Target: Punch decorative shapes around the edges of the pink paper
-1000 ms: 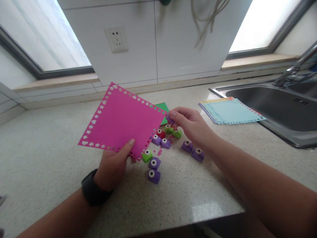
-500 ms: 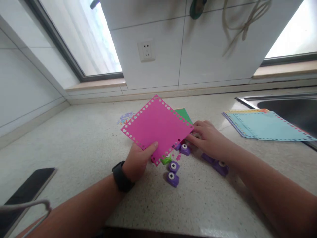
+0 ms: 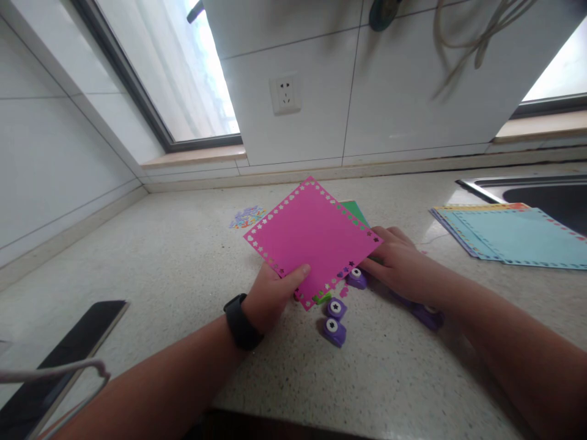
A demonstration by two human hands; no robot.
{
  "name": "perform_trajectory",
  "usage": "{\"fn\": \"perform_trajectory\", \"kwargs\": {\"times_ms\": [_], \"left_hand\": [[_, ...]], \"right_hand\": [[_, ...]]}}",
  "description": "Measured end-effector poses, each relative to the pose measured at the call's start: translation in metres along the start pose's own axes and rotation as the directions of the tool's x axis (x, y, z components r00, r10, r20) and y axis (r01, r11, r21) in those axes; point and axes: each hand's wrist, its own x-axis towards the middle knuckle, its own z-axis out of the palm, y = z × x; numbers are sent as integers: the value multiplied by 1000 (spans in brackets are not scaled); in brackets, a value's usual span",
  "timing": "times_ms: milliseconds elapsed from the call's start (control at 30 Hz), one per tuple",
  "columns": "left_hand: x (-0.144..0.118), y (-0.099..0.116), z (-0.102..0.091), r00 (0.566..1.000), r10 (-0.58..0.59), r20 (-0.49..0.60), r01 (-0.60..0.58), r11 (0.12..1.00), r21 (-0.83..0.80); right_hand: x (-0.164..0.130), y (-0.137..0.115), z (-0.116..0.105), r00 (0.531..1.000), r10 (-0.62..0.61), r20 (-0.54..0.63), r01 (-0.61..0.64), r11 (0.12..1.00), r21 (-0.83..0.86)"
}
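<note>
A square sheet of pink paper (image 3: pixel 307 238), its edges lined with small punched shapes, is held up over the counter. My left hand (image 3: pixel 275 296) grips its lower left edge, thumb flat on top and the other fingers beneath. At the sheet's right corner is my right hand (image 3: pixel 394 260), fingers bent and their tips hidden behind the paper; whether they hold anything does not show. Two purple craft punches with white tops, an upper one (image 3: pixel 336 308) and a lower one (image 3: pixel 334 331), stand below the sheet. Another purple punch (image 3: pixel 356 278) sits by my right thumb, and a green punch (image 3: pixel 322 298) is partly covered.
Small paper cutouts (image 3: pixel 247 216) lie in a pile behind the sheet. Green paper (image 3: pixel 356 212) shows past its edge. A stack of punched light blue sheets (image 3: pixel 527 235) lies beside the sink (image 3: pixel 486 183). A dark phone (image 3: pixel 68 348) and a pale cable (image 3: pixel 59 370) are at left.
The whole view has shifted, so the counter and both hands appear farther right. My left hand still holds the pink paper; my right hand stays by its right corner.
</note>
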Motion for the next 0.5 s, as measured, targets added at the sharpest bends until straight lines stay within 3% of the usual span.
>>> {"fn": "perform_trajectory", "kwargs": {"times_ms": [167, 333, 500], "left_hand": [[0, -2, 0, 1000, 7, -8, -7, 1000, -7], [0, 1, 3, 997, 5, -82, -3, 1000, 23], [4, 2, 4, 984, -12, -178, -12, 991, -132]], "right_hand": [[1, 2, 1, 1000, -2, -22, 2, 1000, 4], [2, 4, -4, 988, 29, -153, -21, 999, 49], [0, 1, -17, 960, 203, -193, -169, 969, 180]]}}
